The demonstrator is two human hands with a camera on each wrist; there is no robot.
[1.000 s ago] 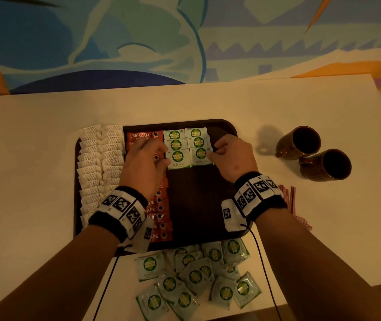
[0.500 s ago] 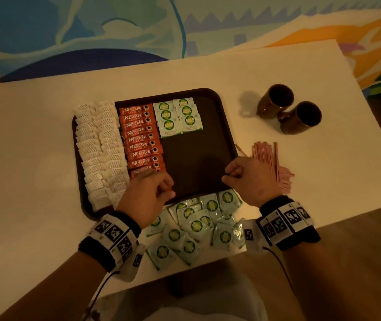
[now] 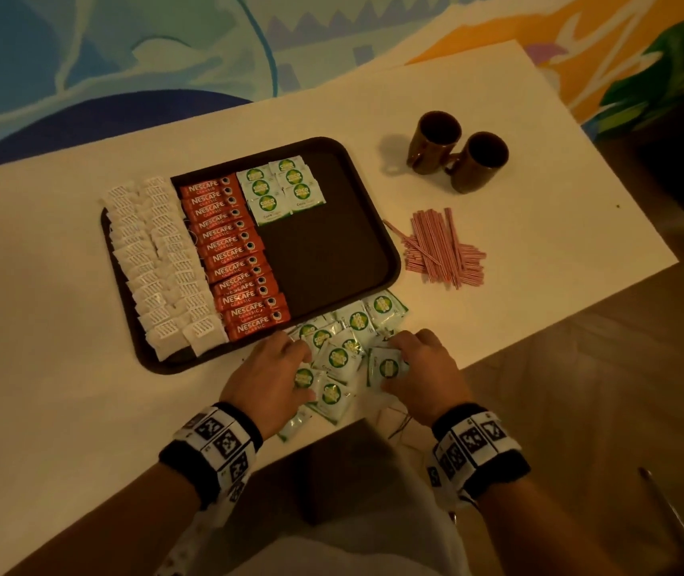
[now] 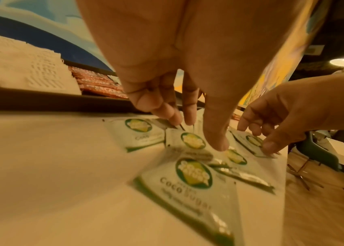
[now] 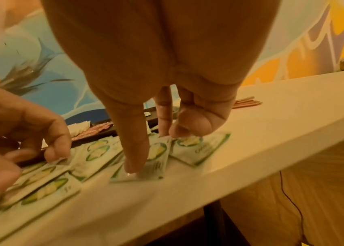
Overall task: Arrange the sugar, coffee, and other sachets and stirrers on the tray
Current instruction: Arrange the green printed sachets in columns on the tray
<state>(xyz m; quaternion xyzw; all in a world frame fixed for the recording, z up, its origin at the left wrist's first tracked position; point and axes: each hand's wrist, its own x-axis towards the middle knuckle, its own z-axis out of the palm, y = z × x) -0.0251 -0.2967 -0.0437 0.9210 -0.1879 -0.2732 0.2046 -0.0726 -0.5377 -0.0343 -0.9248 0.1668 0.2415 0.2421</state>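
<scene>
because the tray (image 3: 390, 251) was being filled column by column, the white sachets (image 3: 157, 264) had been laid in two overlapping rows along its left side and the coffee (image 3: 236, 255) shingled in a column just beside them, so that each label stayed readable and no floor was wasted. six sugar sachets (image 3: 280, 189) were set in a tight double row at the far end of the next column, which left the dark middle and right of the tray bare, presumably kept for the rest of the sugar and for the stirrers (image 3: 442, 247). those stirrers were lying in a loose heap on the table (image 3: 41, 388), right of the tray and apart from it, near two mugs (image 3: 456, 151). the loose sugar pile (image 3: 340, 359) was spread on the table just off the tray's near edge, within easy reach of both hands. the left hand (image 3: 267, 376) was held low over the pile with fingers loosely curved and tips touching sachets (image 4: 194, 140), nothing yet closed on. the right hand (image 3: 423, 376) was pressed onto one sachet (image 5: 154, 158), thumb and fingertips at opposite edges as if to pinch it up; whether it was truly gripped could not be told. the step was judged to be picking up more sugar to extend the double row.
</scene>
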